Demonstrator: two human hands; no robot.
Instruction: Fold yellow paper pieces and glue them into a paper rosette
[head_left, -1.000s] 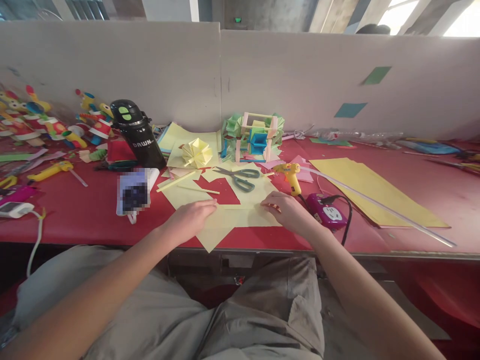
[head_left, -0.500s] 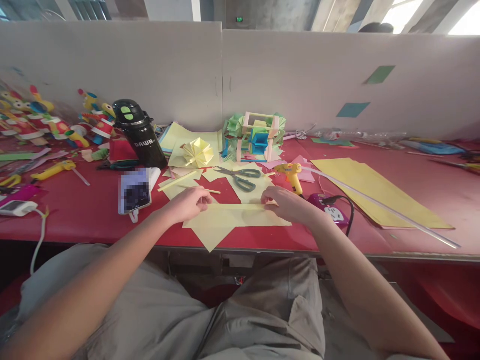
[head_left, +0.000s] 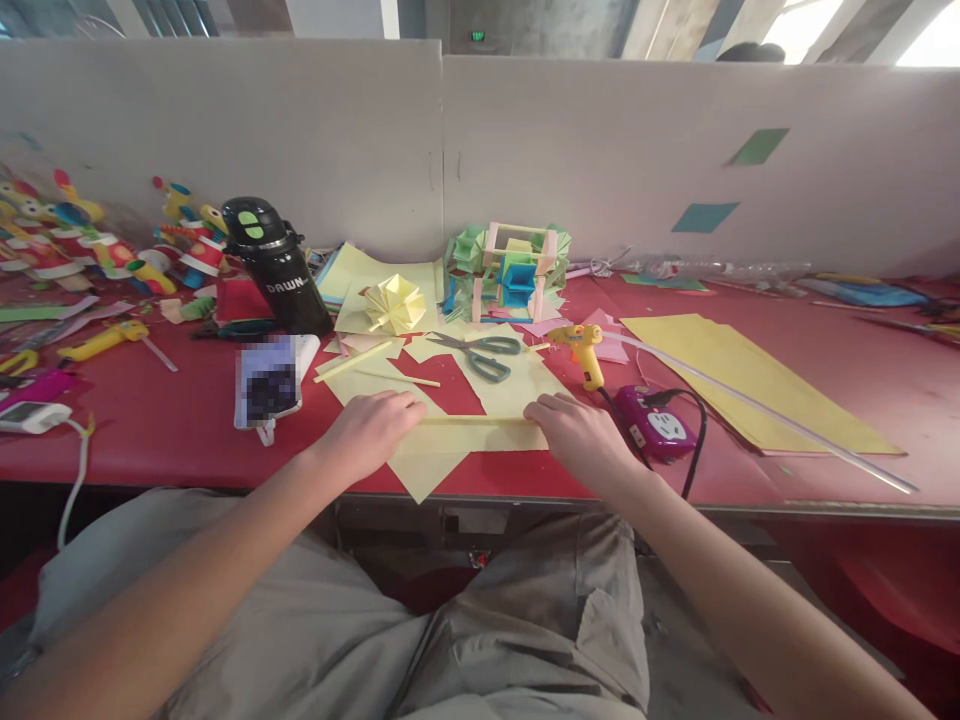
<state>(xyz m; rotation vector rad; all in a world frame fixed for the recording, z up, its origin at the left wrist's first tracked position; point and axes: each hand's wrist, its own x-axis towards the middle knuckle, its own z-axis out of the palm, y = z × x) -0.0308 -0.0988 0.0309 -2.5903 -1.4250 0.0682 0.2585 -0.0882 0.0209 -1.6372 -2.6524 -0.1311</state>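
A long bench (head_left: 825, 340) with a red top runs across the view, its front edge trimmed with a pale metal strip. Behind it stand two off-white partition panels (head_left: 600, 150), meeting at a vertical seam near the middle. A green paper patch (head_left: 758, 147) and a teal paper patch (head_left: 702, 217) are stuck to the right panel. Above the panels, bright daylight comes through windows (head_left: 926, 30) at the upper right, beside grey concrete ceiling beams (head_left: 540, 20).

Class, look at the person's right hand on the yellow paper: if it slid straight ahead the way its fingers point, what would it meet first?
The right hand points forward and slightly left, so probably the scissors on the yellow paper; depth is uncertain.
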